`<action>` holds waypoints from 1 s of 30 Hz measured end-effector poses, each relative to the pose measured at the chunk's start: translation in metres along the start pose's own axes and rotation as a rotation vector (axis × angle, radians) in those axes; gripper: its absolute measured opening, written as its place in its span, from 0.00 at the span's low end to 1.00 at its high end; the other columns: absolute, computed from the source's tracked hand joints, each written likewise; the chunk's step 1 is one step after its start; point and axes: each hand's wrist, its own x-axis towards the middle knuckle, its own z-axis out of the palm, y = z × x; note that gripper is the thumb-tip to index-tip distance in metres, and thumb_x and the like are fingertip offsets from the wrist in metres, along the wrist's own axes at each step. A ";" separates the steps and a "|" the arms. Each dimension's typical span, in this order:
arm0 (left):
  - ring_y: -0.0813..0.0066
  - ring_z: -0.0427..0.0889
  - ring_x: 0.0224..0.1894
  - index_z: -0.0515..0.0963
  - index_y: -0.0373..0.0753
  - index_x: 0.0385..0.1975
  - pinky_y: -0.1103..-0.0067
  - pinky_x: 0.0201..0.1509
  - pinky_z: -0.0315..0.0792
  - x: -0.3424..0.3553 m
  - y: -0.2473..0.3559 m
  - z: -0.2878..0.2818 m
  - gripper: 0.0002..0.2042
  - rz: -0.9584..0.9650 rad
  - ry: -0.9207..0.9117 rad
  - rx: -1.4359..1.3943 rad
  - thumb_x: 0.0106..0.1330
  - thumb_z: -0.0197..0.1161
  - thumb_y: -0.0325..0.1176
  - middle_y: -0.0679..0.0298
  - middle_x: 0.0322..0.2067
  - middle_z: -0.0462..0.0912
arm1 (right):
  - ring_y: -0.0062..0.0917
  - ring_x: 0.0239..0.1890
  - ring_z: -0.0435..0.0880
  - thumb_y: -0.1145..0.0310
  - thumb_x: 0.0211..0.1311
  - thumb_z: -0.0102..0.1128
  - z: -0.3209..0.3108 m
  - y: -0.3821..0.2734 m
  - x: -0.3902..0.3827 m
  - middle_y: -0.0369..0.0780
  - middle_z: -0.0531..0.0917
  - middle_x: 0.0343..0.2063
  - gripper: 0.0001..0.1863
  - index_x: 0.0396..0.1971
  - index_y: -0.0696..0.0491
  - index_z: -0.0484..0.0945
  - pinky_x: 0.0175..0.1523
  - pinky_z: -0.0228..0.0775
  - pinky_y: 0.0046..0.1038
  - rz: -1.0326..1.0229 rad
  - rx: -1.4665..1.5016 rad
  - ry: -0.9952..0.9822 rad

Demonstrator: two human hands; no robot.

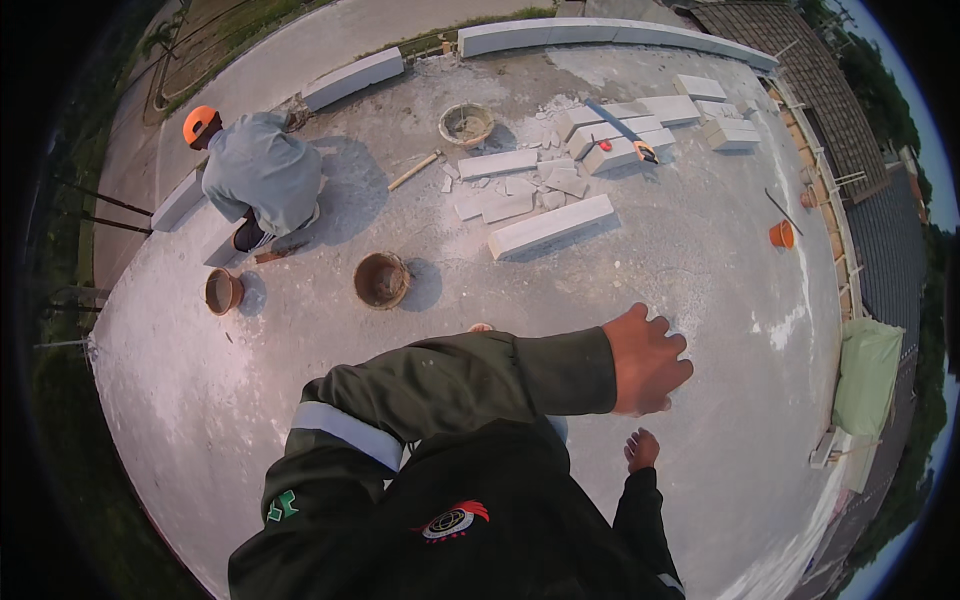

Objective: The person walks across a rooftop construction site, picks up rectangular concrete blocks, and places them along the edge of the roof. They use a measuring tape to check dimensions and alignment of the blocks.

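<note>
My left hand (650,362) is held out across my body over the concrete, back up and fingers curled; whatever it may hold is hidden. Below it my right hand (642,450) hangs by my side, fingers loosely bent and nothing visible in them. Farther out lie a long white block (550,225), broken slabs (508,205) and stacked blocks (625,150) with a handsaw (620,131) on top. A mortar-stained bucket (380,281) stands ahead; a smaller orange object behind my sleeve is mostly hidden.
A co-worker in an orange cap (260,170) squats at a low block row on the left. Around stand buckets (224,293), a pale tub (466,124) and an orange pail (782,235). A wooden-handled tool (413,171) lies beyond. Block edging (610,32) and formwork (848,280) border the roof slab.
</note>
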 end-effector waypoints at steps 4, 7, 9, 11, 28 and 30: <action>0.70 0.79 0.38 0.82 0.38 0.37 0.65 0.43 0.69 0.141 0.103 -0.109 0.12 0.505 -0.280 0.391 0.59 0.68 0.38 0.63 0.29 0.79 | 0.26 0.40 0.81 0.59 0.66 0.60 -0.028 0.022 0.034 0.39 0.82 0.42 0.17 0.51 0.49 0.77 0.41 0.72 0.32 -0.021 0.140 0.012; 0.69 0.79 0.39 0.82 0.38 0.38 0.66 0.44 0.70 0.179 0.128 -0.133 0.12 0.594 -0.376 0.304 0.60 0.67 0.38 0.63 0.30 0.79 | 0.25 0.37 0.81 0.60 0.66 0.61 -0.008 0.033 0.036 0.37 0.83 0.40 0.16 0.50 0.50 0.78 0.37 0.71 0.31 0.139 -0.014 -0.080; 0.69 0.80 0.40 0.82 0.38 0.39 0.66 0.45 0.70 0.207 0.124 -0.126 0.12 0.620 -0.425 0.279 0.61 0.66 0.38 0.62 0.30 0.80 | 0.24 0.35 0.82 0.62 0.66 0.61 0.012 0.031 0.038 0.37 0.83 0.39 0.16 0.50 0.51 0.79 0.35 0.71 0.30 0.233 -0.121 -0.177; 0.69 0.80 0.41 0.82 0.38 0.40 0.67 0.46 0.71 0.238 0.124 -0.108 0.12 0.616 -0.460 0.279 0.61 0.66 0.38 0.62 0.31 0.80 | 0.24 0.33 0.82 0.63 0.66 0.61 0.025 0.019 0.045 0.36 0.84 0.37 0.15 0.50 0.52 0.80 0.33 0.70 0.28 0.281 -0.182 -0.254; 0.61 0.84 0.47 0.79 0.38 0.50 0.68 0.51 0.77 0.398 -0.036 -0.005 0.16 0.086 -0.156 -0.200 0.67 0.62 0.39 0.56 0.39 0.83 | 0.23 0.32 0.81 0.64 0.66 0.58 -0.059 -0.257 0.253 0.36 0.83 0.34 0.14 0.49 0.50 0.80 0.33 0.71 0.28 0.075 -0.204 -0.118; 0.49 0.78 0.55 0.73 0.35 0.61 0.63 0.61 0.71 0.342 -0.127 0.050 0.24 -0.179 0.041 -0.276 0.72 0.60 0.45 0.50 0.55 0.79 | 0.22 0.31 0.80 0.64 0.66 0.59 -0.042 -0.292 0.264 0.36 0.83 0.33 0.15 0.49 0.52 0.79 0.32 0.70 0.27 0.028 -0.181 -0.109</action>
